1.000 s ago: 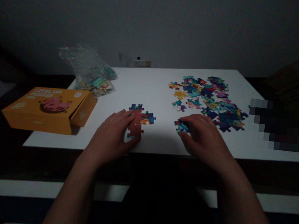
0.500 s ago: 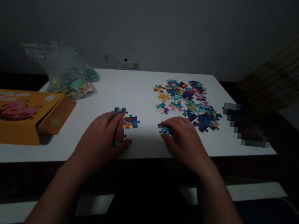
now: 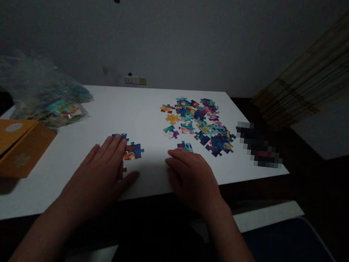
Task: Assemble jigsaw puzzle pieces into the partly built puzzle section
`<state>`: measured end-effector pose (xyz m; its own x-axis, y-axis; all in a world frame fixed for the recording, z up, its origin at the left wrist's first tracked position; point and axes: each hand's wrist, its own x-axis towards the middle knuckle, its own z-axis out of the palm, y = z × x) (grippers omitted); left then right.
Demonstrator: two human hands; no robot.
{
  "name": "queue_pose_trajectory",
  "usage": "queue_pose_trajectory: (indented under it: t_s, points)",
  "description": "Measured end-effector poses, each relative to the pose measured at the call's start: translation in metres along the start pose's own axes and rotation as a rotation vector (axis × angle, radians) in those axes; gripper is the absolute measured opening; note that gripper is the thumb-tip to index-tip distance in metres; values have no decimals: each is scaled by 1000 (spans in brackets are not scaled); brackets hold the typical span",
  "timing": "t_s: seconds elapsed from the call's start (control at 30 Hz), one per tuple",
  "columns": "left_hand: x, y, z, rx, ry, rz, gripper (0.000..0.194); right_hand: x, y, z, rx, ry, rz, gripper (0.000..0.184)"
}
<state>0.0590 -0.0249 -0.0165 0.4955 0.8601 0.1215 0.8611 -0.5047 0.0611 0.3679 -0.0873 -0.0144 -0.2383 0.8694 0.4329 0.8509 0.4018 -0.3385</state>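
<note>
My left hand [image 3: 103, 171] lies flat with fingers stretched out on the white table [image 3: 108, 106], covering part of a small cluster of joined puzzle pieces [image 3: 133, 150]. Blue and orange pieces of the cluster show past its fingertips. My right hand [image 3: 192, 177] rests palm down near the table's front edge, fingers loosely bent and holding nothing. A loose teal puzzle piece [image 3: 185, 145] lies just beyond its fingertips. Farther back on the right is a pile of several loose colourful puzzle pieces [image 3: 202, 123].
An orange puzzle box [image 3: 8, 150] lies at the left edge. Behind it sits a clear plastic bag of puzzle pieces [image 3: 46, 97]. Wall sockets [image 3: 135, 80] are behind the table. A blurred-out patch [image 3: 258, 145] is at the table's right edge.
The view has swung to the right. My right hand has drawn back off the teal piece, which now lies uncovered. My left hand stays on the joined cluster.
</note>
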Motion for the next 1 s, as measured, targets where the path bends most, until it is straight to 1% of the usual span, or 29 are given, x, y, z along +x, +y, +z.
queue_pose_trajectory:
  t_s: [0.07, 0.2, 0.3, 0.33, 0.4, 0.43, 0.5, 0.57, 0.67, 0.77, 0.9, 1.0]
  points:
    - [0, 0, -1, -3, 1, 8, 84, -6, -5, 3, -13, 3, 12, 33]
    - [0, 0, -4, 1, -3, 15, 81, -13, -10, 8, -45, 48, 122, 35]
    - [1, 2, -7, 18, -26, 14, 80, -4, -7, -1, -40, 57, 149, 30]
    - [1, 3, -8, 21, -35, 7, 80, 5, -4, -7, -38, 52, 146, 28]
    - [2, 4, -10, 20, -55, -12, 82, 30, 6, -22, -57, 20, 147, 30]
    - [2, 5, -11, 20, -65, -19, 82, 47, 13, -28, -84, 12, 154, 32]
    - [3, 6, -13, 23, -80, -17, 82, 84, 32, -37, -138, -65, 158, 36]
    - [4, 7, -15, 24, -87, -6, 81, 120, 53, -37, -171, -136, 137, 39]
    - [5, 8, -18, 3, -93, -1, 77, 157, 81, -26, -126, -314, 1, 41]
    - [6, 8, -19, -36, -97, 1, 73, 172, 98, -14, -108, -377, -56, 44]
    - [5, 9, -17, -38, -65, 5, 72, 179, 108, -11, -151, -420, -10, 58]
    - [4, 9, -14, -35, -53, 5, 71, 185, 107, -15, -118, -472, 39, 55]
